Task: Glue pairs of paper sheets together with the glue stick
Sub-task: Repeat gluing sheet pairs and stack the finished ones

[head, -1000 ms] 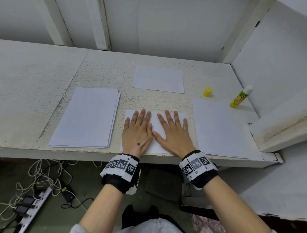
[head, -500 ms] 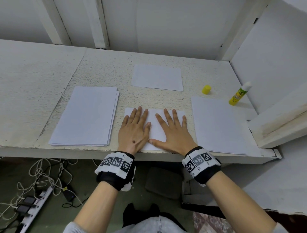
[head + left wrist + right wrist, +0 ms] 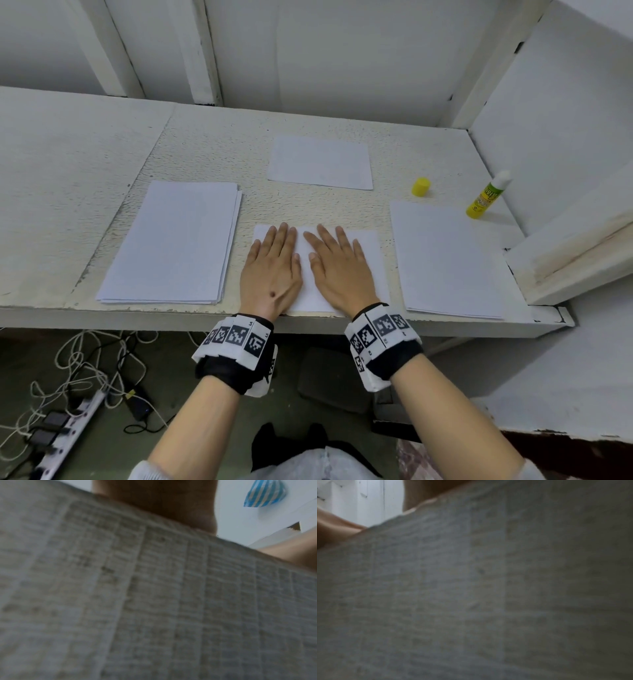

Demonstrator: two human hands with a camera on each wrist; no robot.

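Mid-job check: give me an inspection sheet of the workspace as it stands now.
Surface: white textured bench, paint chipped at front edge.
Job's things: centre sheet under both hands; paper stack left; sheets right; far sheet; glue stick uncapped, leaning on wall; yellow cap apart.
Clutter: nothing seen.
Grippers: left hand, right hand flat, pressing.
Cables: cords, power strip on floor.
Surroundings: white walls.

Head camera looks steeply down over the counter from above. Both wrist cameras sit pressed close against the paper sheet, blurred, facing forward along it, a surface all views share.
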